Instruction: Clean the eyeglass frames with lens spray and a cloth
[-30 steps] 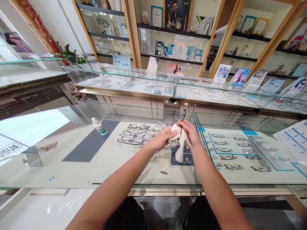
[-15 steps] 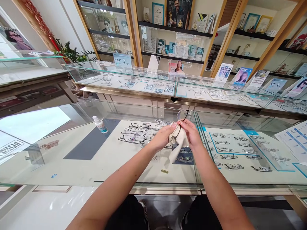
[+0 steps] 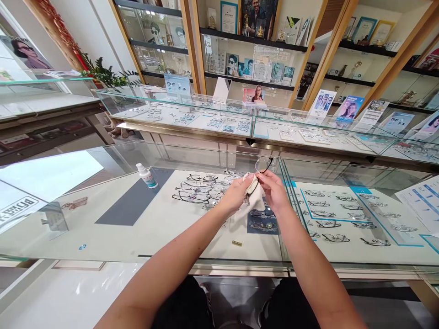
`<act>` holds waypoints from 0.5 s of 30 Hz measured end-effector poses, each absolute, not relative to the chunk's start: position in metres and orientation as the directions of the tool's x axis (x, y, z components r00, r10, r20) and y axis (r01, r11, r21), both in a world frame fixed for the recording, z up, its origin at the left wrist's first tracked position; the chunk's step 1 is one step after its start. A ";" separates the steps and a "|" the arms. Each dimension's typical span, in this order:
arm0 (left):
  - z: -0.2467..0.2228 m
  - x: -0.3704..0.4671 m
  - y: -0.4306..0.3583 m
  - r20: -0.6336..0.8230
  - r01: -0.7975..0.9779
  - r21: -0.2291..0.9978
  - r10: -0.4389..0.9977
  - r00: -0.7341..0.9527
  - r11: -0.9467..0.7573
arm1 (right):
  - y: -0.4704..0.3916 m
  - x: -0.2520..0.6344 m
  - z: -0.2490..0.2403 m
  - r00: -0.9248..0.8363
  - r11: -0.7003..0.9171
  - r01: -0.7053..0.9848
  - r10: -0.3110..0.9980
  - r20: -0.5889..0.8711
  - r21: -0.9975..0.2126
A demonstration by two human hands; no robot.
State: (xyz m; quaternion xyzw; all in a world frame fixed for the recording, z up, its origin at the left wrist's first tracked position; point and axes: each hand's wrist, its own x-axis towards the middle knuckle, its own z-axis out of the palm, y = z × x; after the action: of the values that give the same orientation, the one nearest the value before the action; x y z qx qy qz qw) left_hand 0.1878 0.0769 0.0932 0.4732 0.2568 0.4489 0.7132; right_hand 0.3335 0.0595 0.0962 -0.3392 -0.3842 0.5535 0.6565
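Observation:
Both hands meet above the glass counter, around a pair of dark-framed glasses (image 3: 270, 165) and a pale cleaning cloth (image 3: 253, 202). My left hand (image 3: 237, 192) is closed on the cloth, which wraps one part of the glasses and hangs down below the fingers. With fingertips pinched, my right hand (image 3: 273, 186) grips the frame near its middle; one lens and a dark rim stick up above it. The wrapped lens is mostly hidden by cloth and fingers.
A white spray bottle (image 3: 147, 176) stands on the glass counter at left. A small gold-green bar (image 3: 236, 243) lies near the front edge. Several glasses (image 3: 192, 195) are displayed under the glass, more (image 3: 334, 237) at right. A clear stand (image 3: 55, 221) is at far left.
The hanging cloth has swung to the left and bunched up under my left hand. Both hands stay together on the glasses. The whole view has shifted slightly.

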 end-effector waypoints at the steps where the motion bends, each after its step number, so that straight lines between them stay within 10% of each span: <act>1: 0.095 0.185 0.079 0.054 -0.397 0.899 0.850 0.523 0.187 | 0.060 0.335 0.097 0.102 0.142 -0.480 0.989 0.106 -0.866; 6: 0.096 0.180 0.083 0.073 -0.370 0.887 0.705 0.705 0.277 | 0.061 0.337 0.101 0.125 0.128 -0.486 0.989 0.076 -0.864; 15: 0.081 0.196 0.077 0.083 -0.403 0.911 0.919 0.385 0.087 | 0.061 0.329 0.091 0.068 0.181 -0.432 0.983 0.168 -0.884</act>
State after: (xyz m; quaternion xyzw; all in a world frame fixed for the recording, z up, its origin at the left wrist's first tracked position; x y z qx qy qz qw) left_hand 0.1960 0.0772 0.0806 0.4728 0.2728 0.4827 0.6849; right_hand 0.3291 0.0611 0.0909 -0.3357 -0.4110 0.5450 0.6491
